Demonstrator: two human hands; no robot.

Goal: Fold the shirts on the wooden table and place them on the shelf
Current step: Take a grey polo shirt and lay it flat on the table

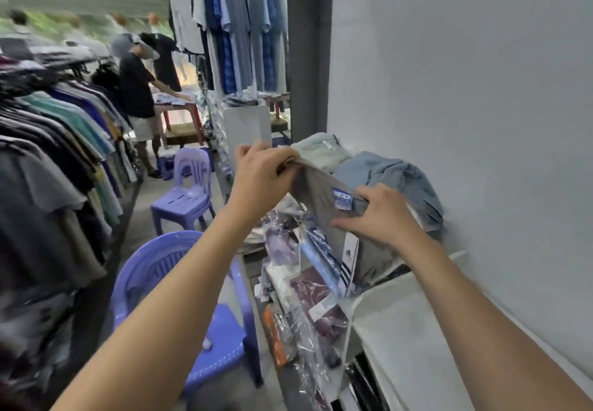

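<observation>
One long rack of hanging clothes (64, 128) filled your left side, and a purple plastic chair (224, 330) stood in the aisle next to it. Along the white wall (465, 89) on your right ran a heap of bagged garments (316, 285). Whatever bore that heap was buried under it, so I cannot name its edges or corners. At the heap's far end, against the wall, a crumpled blue shirt (394, 176) lay loose, with a pale folded shirt (324, 150) just beyond it.

The grey shirt (317, 211) was off the heap, held in the air between your hands and in front of the blue one. Your left hand (261, 176) pinched its upper edge, fingers curled over a bunch of cloth. Your right hand (382, 214) gripped it at the neck, beside the small blue neck label (342, 198). A white hang tag (350, 250) dangled below.

I judged the grey shirt light and limp. It sagged between your two grips and would have crumpled wherever you left it unsupported. It looked neither fragile nor slippery, though the plastic bags beneath it looked slick enough to slide. Your best hold was at the two shoulder seams, one on either side of the neck, so the body hung flat and square. The tag wanted tucking inside before any fold.
</observation>
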